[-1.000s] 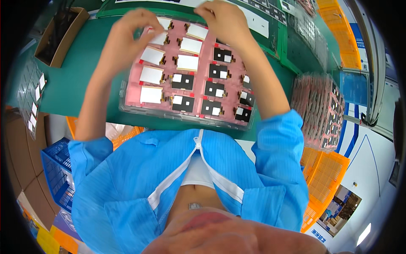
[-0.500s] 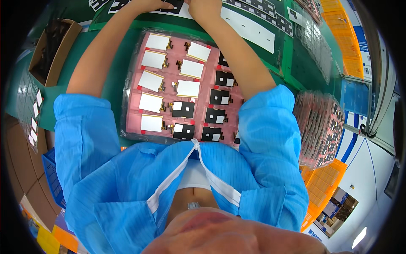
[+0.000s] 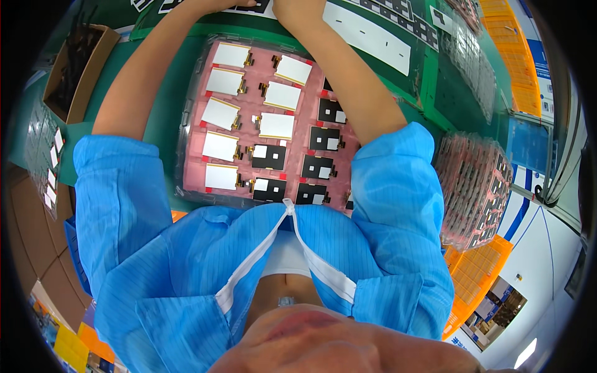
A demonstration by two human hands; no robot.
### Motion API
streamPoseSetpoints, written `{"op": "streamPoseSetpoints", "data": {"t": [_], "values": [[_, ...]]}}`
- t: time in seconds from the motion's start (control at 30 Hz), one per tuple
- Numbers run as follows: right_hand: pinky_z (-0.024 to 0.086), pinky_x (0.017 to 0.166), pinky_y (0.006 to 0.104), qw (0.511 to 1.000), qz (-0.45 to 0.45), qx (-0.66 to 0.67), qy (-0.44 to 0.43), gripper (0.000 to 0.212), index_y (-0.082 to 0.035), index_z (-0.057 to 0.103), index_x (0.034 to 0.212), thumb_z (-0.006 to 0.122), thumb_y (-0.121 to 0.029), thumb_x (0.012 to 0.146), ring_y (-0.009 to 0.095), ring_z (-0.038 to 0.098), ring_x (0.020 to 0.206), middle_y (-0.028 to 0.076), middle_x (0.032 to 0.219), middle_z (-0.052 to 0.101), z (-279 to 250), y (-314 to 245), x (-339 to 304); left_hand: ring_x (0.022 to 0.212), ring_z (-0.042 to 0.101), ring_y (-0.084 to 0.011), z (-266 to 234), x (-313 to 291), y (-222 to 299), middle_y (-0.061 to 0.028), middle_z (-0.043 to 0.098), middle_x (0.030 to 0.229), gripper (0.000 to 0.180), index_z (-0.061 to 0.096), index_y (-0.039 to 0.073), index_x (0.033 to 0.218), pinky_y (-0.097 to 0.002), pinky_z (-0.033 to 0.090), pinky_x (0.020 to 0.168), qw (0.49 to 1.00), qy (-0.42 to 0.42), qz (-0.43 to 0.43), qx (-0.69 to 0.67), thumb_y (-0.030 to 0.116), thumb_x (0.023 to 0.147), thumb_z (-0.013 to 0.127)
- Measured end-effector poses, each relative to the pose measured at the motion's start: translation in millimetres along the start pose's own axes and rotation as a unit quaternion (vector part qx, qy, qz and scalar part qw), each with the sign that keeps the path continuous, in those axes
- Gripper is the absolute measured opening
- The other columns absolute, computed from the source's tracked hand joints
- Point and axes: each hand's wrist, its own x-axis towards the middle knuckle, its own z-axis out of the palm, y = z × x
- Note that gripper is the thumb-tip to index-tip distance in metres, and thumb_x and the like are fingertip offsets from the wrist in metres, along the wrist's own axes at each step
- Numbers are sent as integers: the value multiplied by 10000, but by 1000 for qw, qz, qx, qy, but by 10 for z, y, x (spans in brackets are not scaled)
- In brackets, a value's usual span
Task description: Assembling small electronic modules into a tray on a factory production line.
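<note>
Both my hands reach to the far edge of the view, over sheets of black die-cut stickers. My left hand point(image 3: 214, 5) lies on the left, next to a black sticker sheet point(image 3: 252, 9); only part of a finger shows. Close beside it is my right hand point(image 3: 300, 13), its fingers cut off by the upper edge. Between my forearms sits a pink tray point(image 3: 247, 127) in a clear plastic holder. It carries several white flat parts point(image 3: 223, 81) with gold-edged connectors, and several others covered by black stickers point(image 3: 268, 157) with white squares.
A white backing sheet point(image 3: 367, 37) lies beyond my right forearm on the green table point(image 3: 174, 118). At right stand a stack of loaded trays point(image 3: 472, 189) and orange crates point(image 3: 476, 280). A cardboard box point(image 3: 81, 74) with dark strips stands at left.
The view has shifted slightly, so my hands and the tray appear a little higher. Less of my left hand's fingers shows now. The parts in the tray look the same.
</note>
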Motion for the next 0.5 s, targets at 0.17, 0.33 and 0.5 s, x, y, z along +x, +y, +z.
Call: {"op": "streamPoseSetpoints", "data": {"t": [0.17,0.33,0.5], "values": [[561,771,486,1000,3,12,-7,133,-40,755,827,725,-170,826,373,686,909,177,936,689,37,-51,-2,902,635,-307,-8,-48,-36,-139,670,931,515,723,36,1140,-416,518,819,1000,-13,-17,4,151,674,912],[550,747,481,982,51,179,-21,137,-37,763,889,731,-155,828,381,690,856,186,893,719,-26,98,98,913,642,-311,-1,51,84,-136,671,936,537,714,51,1160,-419,519,812,999,-20,-41,9,148,674,919],[496,663,322,849,209,480,-76,113,-30,752,868,722,-136,894,159,636,712,63,761,704,75,274,216,948,648,-335,-10,93,-36,-158,666,993,570,689,42,1191,-428,520,815,984,-1,86,-154,170,684,917]]}}
